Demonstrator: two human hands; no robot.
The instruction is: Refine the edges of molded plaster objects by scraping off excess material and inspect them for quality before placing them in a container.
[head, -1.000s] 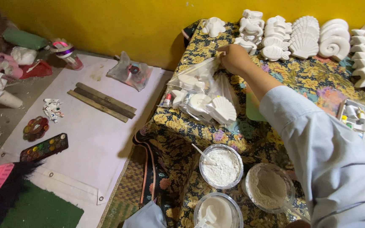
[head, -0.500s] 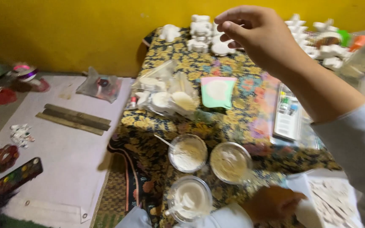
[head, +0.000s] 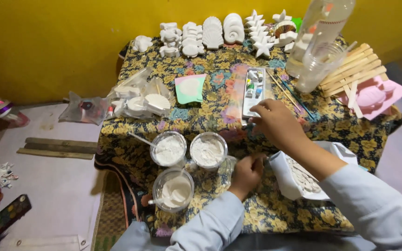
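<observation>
Right hand [head: 275,123], fingers curled closed on the near end of the paint palette [head: 253,93], at 1 o'clock on the desk [head: 201,116]. Left hand [head: 246,173], fingers curled, grip unclear. Palette probably light, rigid, slippery; best held by its edges.

A bright yellow wall [head: 47,42] backs a low table [head: 303,218] draped in a dark cloth with yellow flowers, standing on a pale floor mat [head: 56,186] under even indoor light.
</observation>
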